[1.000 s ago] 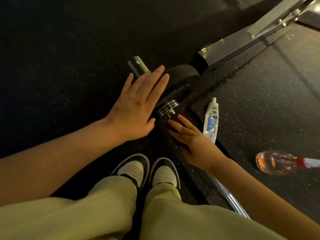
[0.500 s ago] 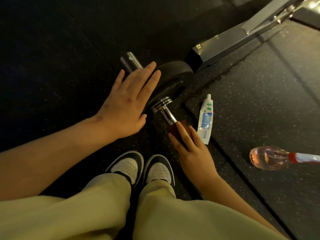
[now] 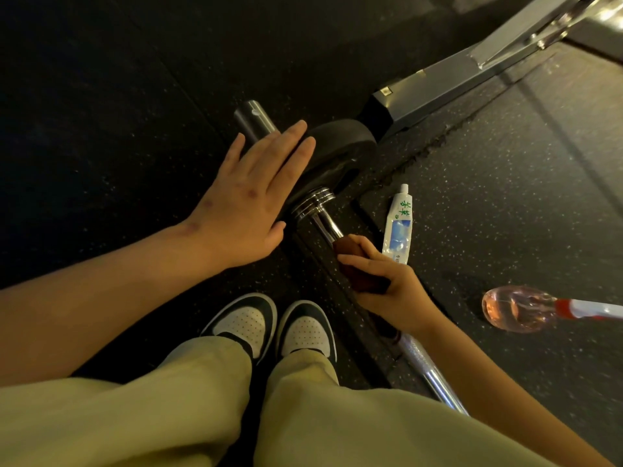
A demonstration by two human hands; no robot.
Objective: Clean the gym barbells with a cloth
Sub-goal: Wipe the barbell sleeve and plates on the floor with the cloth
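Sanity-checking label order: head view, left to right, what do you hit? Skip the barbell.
left hand → cloth gripped in right hand → white tube → pink bottle

The right hand (image 3: pixel 394 291) has slid the cloth (image 3: pixel 354 261) down the bar (image 3: pixel 328 227), away from the collar (image 3: pixel 312 202), and now grips it

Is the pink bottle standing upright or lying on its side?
Lying on its side. The bottle rests lengthwise on the floor, with its red and white end pointing toward the picture's right edge.
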